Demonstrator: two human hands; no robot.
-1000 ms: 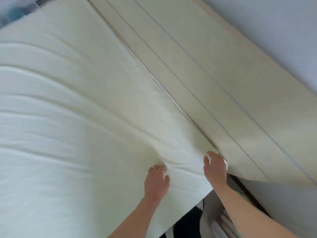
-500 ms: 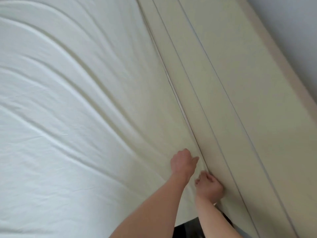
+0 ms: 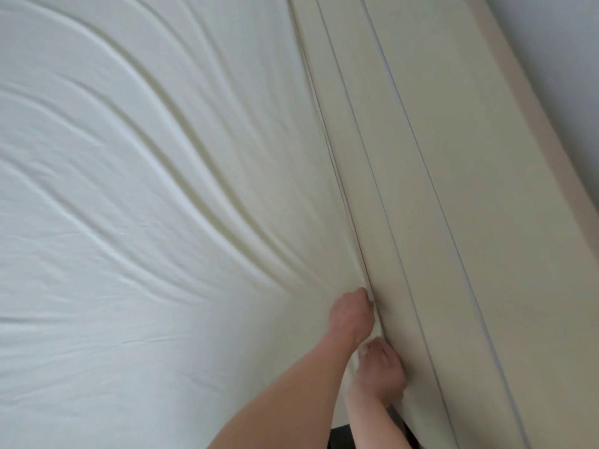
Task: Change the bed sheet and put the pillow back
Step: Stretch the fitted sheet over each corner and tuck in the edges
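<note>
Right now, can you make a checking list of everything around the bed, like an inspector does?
Surface: the bed is covered by a pale sheet; long wrinkles run across it toward the hands.
Job's things: the sheet's edge lies along the seam by the headboard. No pillow seen.
Clutter: nothing seen on the sheet; something dark shows below the bed's corner, too little of it to name.
Grippers: the left hand has fingers curled at the seam, gripping the sheet; the right hand, just below it, is curled at the same edge; what it holds is blurred.
Cables: nothing seen.
Surroundings: a plain wall beyond the headboard.
</note>
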